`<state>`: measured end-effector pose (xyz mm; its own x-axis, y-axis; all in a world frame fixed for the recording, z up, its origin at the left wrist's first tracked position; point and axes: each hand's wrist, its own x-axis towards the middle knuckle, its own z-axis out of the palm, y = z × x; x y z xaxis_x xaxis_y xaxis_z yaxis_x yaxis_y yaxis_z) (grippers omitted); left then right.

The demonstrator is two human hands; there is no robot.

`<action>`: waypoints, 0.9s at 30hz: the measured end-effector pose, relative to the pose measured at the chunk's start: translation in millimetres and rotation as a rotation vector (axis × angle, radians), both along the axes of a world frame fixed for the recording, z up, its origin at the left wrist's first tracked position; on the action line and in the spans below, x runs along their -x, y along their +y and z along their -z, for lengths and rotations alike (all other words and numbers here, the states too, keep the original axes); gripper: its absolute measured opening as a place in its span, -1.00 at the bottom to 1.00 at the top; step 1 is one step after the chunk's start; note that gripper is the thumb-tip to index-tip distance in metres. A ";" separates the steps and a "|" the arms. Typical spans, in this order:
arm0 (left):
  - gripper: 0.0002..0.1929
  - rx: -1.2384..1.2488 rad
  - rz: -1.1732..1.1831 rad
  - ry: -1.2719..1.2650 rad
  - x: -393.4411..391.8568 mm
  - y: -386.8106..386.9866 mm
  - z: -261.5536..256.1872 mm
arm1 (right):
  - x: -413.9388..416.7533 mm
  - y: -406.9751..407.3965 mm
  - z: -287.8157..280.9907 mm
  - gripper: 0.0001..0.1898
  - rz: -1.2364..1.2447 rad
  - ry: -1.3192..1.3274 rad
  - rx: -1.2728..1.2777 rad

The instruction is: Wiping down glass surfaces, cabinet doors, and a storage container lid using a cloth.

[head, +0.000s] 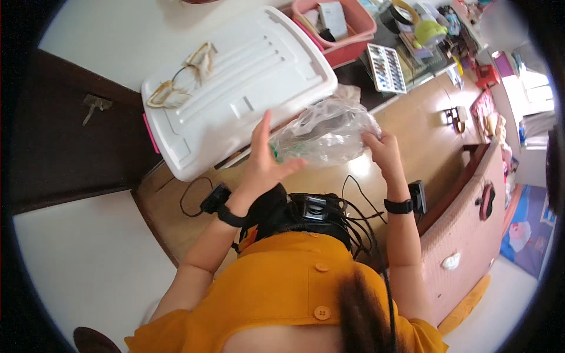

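My right hand pinches the right edge of a clear plastic bag, which hangs crumpled in front of me. At the bag's left side my left hand is spread, thumb and fingers apart; a bit of green shows behind it at the bag. Beyond both hands is a white plastic storage box lid with a pink latch at its left end. On the lid rests a furry cat-ear headband with white and tan ears. What the bag contains, if anything, cannot be told.
A pink plastic basket with papers and a tray of small paint tubes stand beyond the lid. A brown door is at the left. A pink padded bed panel is at the right. Black cables hang near my waist.
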<state>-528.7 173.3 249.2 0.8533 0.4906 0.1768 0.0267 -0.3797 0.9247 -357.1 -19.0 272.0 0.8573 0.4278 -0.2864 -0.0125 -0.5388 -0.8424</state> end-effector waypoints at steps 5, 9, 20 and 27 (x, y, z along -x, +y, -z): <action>-0.59 -0.253 0.118 0.091 -39.6 -75.8 16.3 | 9.5 -57.1 1.6 -0.75 -0.210 -0.077 0.033; -0.81 0.005 0.132 0.325 -54.9 -107.8 7.7 | -16.5 -129.9 30.4 -0.69 -0.164 -0.209 0.038; -0.70 0.438 0.366 0.485 -57.3 -188.3 25.2 | -3.1 -212.2 27.7 -0.54 0.098 -0.243 -0.122; -0.64 0.350 0.332 0.425 -80.0 -214.8 5.7 | 16.0 -213.3 47.2 -0.54 -0.516 -0.147 -0.313</action>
<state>-448.7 -41.5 243.4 0.9300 0.1560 -0.3327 0.3509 -0.1083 0.9301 -373.1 -232.3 224.8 0.5384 0.8423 0.0250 0.3120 -0.1717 -0.9344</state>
